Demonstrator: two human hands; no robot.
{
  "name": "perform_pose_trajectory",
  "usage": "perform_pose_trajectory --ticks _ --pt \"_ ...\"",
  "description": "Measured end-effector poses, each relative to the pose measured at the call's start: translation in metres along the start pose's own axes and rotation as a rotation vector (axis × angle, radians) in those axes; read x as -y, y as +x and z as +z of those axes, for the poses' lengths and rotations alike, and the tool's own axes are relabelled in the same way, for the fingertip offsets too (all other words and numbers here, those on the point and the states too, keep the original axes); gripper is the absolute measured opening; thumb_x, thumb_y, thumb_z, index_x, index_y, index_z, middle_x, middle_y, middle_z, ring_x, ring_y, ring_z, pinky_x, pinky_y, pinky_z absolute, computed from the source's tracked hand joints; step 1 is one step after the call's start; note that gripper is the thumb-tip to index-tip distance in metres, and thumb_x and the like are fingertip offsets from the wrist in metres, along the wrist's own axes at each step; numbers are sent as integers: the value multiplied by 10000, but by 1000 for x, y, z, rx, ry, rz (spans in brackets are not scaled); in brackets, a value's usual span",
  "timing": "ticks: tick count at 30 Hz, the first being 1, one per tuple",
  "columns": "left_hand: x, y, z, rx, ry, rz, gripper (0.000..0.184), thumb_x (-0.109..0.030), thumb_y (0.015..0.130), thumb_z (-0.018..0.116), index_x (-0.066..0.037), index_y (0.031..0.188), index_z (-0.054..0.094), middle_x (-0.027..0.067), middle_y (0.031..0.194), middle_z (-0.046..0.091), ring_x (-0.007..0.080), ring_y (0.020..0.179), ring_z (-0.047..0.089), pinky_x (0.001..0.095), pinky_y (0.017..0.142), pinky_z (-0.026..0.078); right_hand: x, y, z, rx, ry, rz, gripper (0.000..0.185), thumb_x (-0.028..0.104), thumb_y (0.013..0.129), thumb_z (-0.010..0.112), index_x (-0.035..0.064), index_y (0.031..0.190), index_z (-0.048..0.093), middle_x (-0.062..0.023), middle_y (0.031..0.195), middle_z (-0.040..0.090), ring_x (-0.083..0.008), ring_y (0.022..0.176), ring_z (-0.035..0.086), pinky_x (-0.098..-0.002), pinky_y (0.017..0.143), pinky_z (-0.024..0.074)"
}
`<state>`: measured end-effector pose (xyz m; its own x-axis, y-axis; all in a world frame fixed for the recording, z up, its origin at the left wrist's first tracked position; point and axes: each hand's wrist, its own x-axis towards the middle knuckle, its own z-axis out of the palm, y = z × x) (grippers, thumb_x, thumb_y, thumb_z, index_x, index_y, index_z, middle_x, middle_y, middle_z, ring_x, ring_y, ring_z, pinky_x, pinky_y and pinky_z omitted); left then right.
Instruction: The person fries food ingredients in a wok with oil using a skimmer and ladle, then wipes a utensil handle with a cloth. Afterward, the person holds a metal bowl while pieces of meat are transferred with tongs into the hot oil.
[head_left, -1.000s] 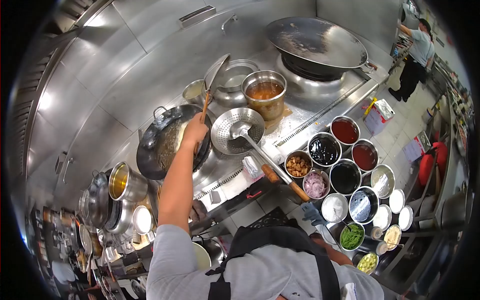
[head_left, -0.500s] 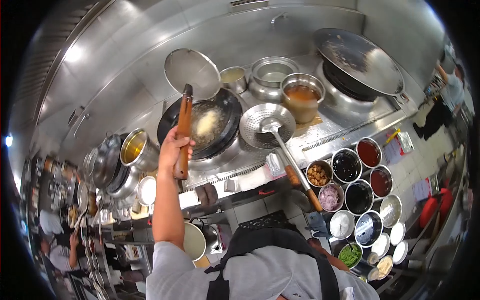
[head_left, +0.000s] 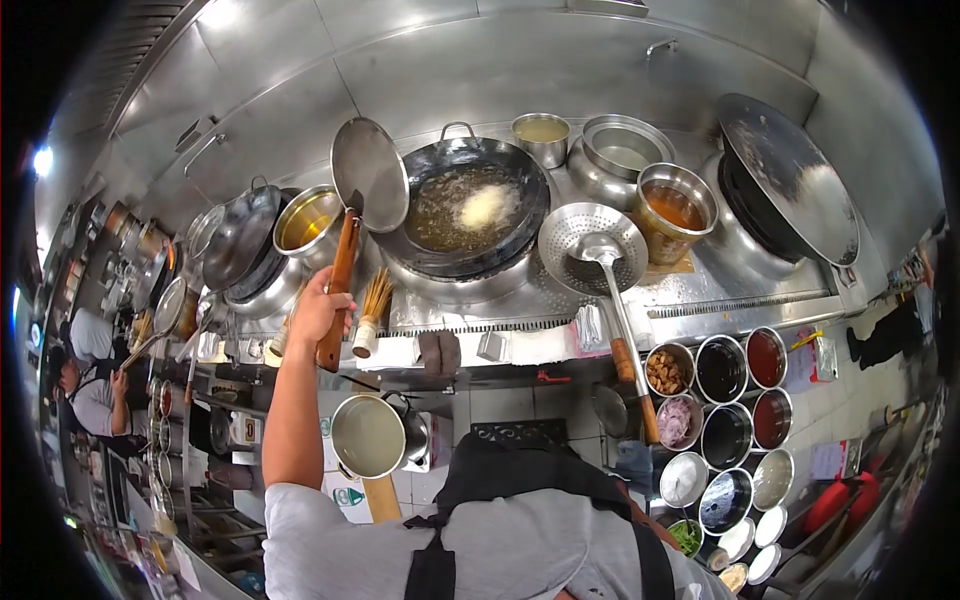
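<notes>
My left hand is closed around the wooden handle of a round fine-mesh strainer. The strainer is tilted up at the left rim of a large wok, its mesh above the stove. Inside that wok, a pale yellow clump floats in bubbling oil. To the right, a perforated skimmer and a second wooden-handled tool lie across the stove edge, handles toward me. A bamboo brush stands just right of my left hand. My right hand is out of sight; only a bit of that arm shows beside the apron.
Left of the wok stands a pot of yellow oil. Behind and right are metal pots, one with reddish-brown liquid, and a big tilted wok. Containers of sauces and chopped ingredients stand lower right. Other people work far left and right.
My left hand and the strainer have moved left relative to the wok, uncovering more of the oil and the pale clump. The camera view has shifted too.
</notes>
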<state>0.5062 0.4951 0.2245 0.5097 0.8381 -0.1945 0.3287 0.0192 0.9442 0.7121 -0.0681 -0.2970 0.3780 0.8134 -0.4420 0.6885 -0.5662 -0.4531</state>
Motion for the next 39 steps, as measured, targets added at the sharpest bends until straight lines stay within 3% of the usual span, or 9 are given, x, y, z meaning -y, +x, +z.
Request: perform_pose_trajectory --ticks 5,9,11,15,20,27,33,36,39 --pt "12 1 25 50 -91 -87 619 0 794 554 -40 1360 306 131 756 603 179 519 554 297 440 464 -7 12 14 134 1104 545 166 150 826 527 34 821 644 -126 752 622 -226 556 599 -347 501 473" --pt "18 19 50 211 -238 -107 546 -9 812 543 -48 1315 335 136 785 601 172 545 556 304 470 476 9 -6 -10 69 662 256 160 146 812 533 54 830 663 -143 794 648 -273 650 635 -372 567 503" --pt "13 24 71 258 -271 -114 504 -3 819 530 -41 1287 347 148 800 598 173 559 558 306 482 480 -13 2 21 -146 2 -28 176 166 795 543 61 842 677 -163 867 663 -324 781 645 -415 673 517" --pt "13 30 105 311 -398 -111 459 -6 818 553 -29 1237 368 156 809 597 174 571 560 302 491 489 -15 -12 24 -68 -46 102 211 186 788 533 65 867 687 -170 931 660 -355 883 626 -446 767 502" --pt "22 27 132 337 -581 -136 490 12 820 568 -39 1262 363 148 813 600 176 584 566 304 493 492 -29 -36 46 -227 60 -183 244 200 831 478 63 868 677 -164 894 659 -348 827 628 -448 746 504" --pt "39 11 149 297 -712 -139 429 11 834 558 -46 1218 373 141 799 586 180 593 559 301 494 483 -50 -36 81 -399 178 -187 278 156 886 408 68 875 672 -167 860 655 -348 817 624 -452 740 493" --pt "32 -2 149 291 -729 -112 437 0 823 567 -36 1223 395 135 822 568 181 617 550 299 506 465 41 -68 -84 -40 208 49 302 333 866 517 55 932 615 -155 813 634 -326 711 614 -465 657 482" --pt "28 -12 144 274 -764 -92 422 -3 828 557 -39 1220 407 138 824 560 176 610 533 295 500 451 45 -52 -92 -167 979 344 411 384 870 558 90 1155 534 -84 880 603 -187 599 573 -328 526 466" --pt "31 -22 136 318 -914 -31 402 -10 838 548 -64 1216 423 134 840 544 161 603 511 278 495 435 97 -52 -156 -116 1330 553 370 313 881 571 68 1156 545 -84 860 604 -166 594 569 -285 518 464"
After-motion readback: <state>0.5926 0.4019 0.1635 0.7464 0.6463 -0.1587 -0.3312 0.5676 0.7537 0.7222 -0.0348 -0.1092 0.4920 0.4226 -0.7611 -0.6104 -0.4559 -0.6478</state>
